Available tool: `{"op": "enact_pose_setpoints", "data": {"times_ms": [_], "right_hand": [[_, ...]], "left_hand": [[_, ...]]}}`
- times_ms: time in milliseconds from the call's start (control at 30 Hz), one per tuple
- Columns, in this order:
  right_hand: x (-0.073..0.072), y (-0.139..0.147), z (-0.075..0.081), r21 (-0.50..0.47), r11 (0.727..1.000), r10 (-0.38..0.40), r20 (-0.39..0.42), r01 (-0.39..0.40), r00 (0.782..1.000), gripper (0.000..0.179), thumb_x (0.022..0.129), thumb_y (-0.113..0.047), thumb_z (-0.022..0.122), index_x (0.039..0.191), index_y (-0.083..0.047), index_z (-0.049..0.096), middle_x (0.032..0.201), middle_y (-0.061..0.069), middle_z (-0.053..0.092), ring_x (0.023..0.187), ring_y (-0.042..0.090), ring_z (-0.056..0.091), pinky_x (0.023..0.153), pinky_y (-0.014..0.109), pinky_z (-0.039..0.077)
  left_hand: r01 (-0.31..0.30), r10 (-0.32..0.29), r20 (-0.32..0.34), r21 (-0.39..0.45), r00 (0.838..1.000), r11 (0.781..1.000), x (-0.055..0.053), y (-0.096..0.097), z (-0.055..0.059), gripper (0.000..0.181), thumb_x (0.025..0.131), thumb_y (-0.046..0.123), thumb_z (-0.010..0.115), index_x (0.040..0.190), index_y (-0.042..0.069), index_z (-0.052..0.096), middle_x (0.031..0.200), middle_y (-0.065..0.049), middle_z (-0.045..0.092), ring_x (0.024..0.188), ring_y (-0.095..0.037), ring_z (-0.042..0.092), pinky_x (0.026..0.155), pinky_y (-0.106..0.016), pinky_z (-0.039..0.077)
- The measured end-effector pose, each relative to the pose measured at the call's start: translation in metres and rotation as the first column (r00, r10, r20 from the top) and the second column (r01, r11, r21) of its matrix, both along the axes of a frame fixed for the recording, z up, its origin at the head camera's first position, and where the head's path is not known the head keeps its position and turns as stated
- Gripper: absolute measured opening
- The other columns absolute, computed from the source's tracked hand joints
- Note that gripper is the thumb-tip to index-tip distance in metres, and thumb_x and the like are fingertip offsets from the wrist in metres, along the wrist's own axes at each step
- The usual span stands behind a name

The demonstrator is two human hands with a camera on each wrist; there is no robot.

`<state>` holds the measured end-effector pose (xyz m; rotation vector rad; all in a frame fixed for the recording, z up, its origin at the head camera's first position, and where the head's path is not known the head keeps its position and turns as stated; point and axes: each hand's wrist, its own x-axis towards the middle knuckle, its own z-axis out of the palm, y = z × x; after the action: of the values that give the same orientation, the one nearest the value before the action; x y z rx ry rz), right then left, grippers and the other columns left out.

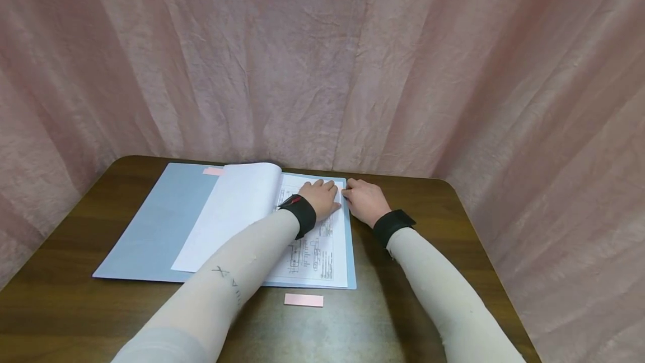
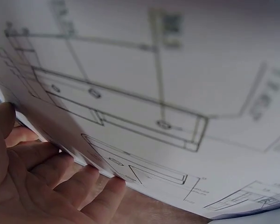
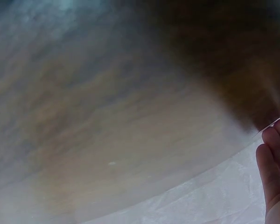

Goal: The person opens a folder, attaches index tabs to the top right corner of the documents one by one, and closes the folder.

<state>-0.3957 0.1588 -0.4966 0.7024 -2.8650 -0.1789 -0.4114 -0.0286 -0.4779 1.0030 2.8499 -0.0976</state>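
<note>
A light blue folder [image 1: 138,223] lies spread on the table, its left cover flat. Inside it, a printed sheet with technical drawings [image 1: 322,265] lies on the right side, and white pages [image 1: 229,212] are turned over to the left. My left hand [image 1: 321,198] rests on the printed sheet near its upper right part. In the left wrist view, its fingers [image 2: 77,184] extend along the drawing sheet [image 2: 144,126]. My right hand [image 1: 367,200] is at the folder's upper right edge, fingers bent, thumb pointing left; I cannot tell whether it pinches something there.
A pink strip [image 1: 303,300] lies on the brown table [image 1: 60,307] just below the folder. Another small pink slip [image 1: 214,171] is at the top of the white pages. A pink curtain [image 1: 302,60] hangs behind the table and along the right side.
</note>
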Motion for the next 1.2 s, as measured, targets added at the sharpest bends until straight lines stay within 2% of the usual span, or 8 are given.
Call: {"op": "enact_pose_setpoints", "data": {"times_ms": [200,433,533,733,833,1000,1200], "right_hand": [[0.0,-0.001,0.001,0.011,1.0,-0.011,-0.001,0.011,1.0,0.021,0.104,-0.017,0.079,0.124,-0.014,0.085,0.114,0.007,0.071,0.1,0.022,0.07,0.086,0.037,0.061],[0.0,-0.002,0.004,-0.001,1.0,-0.012,0.003,0.012,1.0,0.022,0.104,-0.015,0.078,0.125,-0.013,0.085,0.114,0.007,0.071,0.099,0.023,0.07,0.086,0.037,0.061],[0.0,-0.001,0.005,-0.002,1.0,-0.01,-0.006,0.01,1.0,0.021,0.104,-0.015,0.079,0.124,-0.012,0.085,0.113,0.007,0.071,0.099,0.023,0.07,0.086,0.036,0.061],[0.0,-0.001,0.005,-0.004,1.0,-0.01,0.004,0.01,1.0,0.02,0.105,-0.015,0.078,0.124,-0.013,0.085,0.115,0.007,0.071,0.101,0.023,0.07,0.087,0.037,0.061],[-0.001,-0.003,0.004,0.004,1.0,-0.014,0.02,0.014,1.0,0.022,0.106,-0.017,0.077,0.127,-0.014,0.084,0.115,0.007,0.071,0.1,0.023,0.07,0.087,0.037,0.061],[-0.002,-0.005,0.002,0.011,1.0,-0.018,0.029,0.018,0.999,0.024,0.106,-0.017,0.077,0.128,-0.014,0.084,0.116,0.007,0.071,0.1,0.022,0.069,0.088,0.036,0.061],[-0.001,-0.006,0.003,0.0,1.0,-0.005,0.013,0.005,1.0,0.022,0.105,-0.016,0.078,0.126,-0.014,0.085,0.115,0.006,0.071,0.1,0.022,0.07,0.087,0.037,0.061]], "left_hand": [[0.003,-0.004,-0.005,-0.025,1.0,1.0,0.007,-0.001,0.006,0.066,0.118,0.051,0.047,0.168,0.008,0.045,0.174,-0.01,0.042,0.159,-0.033,0.041,0.122,-0.055,0.041],[0.054,-0.054,0.0,-0.097,0.999,0.994,0.007,-0.004,-0.006,0.071,0.118,0.055,0.041,0.172,0.01,0.038,0.178,-0.007,0.036,0.162,-0.031,0.036,0.124,-0.055,0.039],[0.069,-0.07,-0.01,-0.093,0.998,0.993,0.007,-0.004,-0.008,0.072,0.117,0.056,0.044,0.171,0.009,0.04,0.177,-0.007,0.038,0.16,-0.031,0.039,0.122,-0.055,0.041],[0.034,-0.034,-0.004,-0.068,0.999,0.997,0.003,-0.003,-0.011,0.073,0.116,0.059,0.044,0.171,0.012,0.04,0.177,-0.005,0.038,0.161,-0.031,0.038,0.123,-0.056,0.039],[0.009,-0.01,-0.014,-0.038,1.0,0.999,0.004,-0.005,-0.006,0.071,0.116,0.058,0.046,0.169,0.012,0.044,0.175,-0.006,0.042,0.159,-0.031,0.041,0.121,-0.056,0.042],[-0.017,0.017,-0.031,-0.004,0.999,1.0,0.012,-0.008,0.011,0.066,0.116,0.053,0.051,0.165,0.009,0.05,0.171,-0.008,0.047,0.155,-0.032,0.046,0.118,-0.055,0.045],[-0.021,0.021,-0.023,-0.008,1.0,1.0,0.014,-0.01,0.01,0.066,0.117,0.053,0.048,0.166,0.008,0.048,0.172,-0.01,0.045,0.156,-0.034,0.044,0.12,-0.055,0.043]]}}
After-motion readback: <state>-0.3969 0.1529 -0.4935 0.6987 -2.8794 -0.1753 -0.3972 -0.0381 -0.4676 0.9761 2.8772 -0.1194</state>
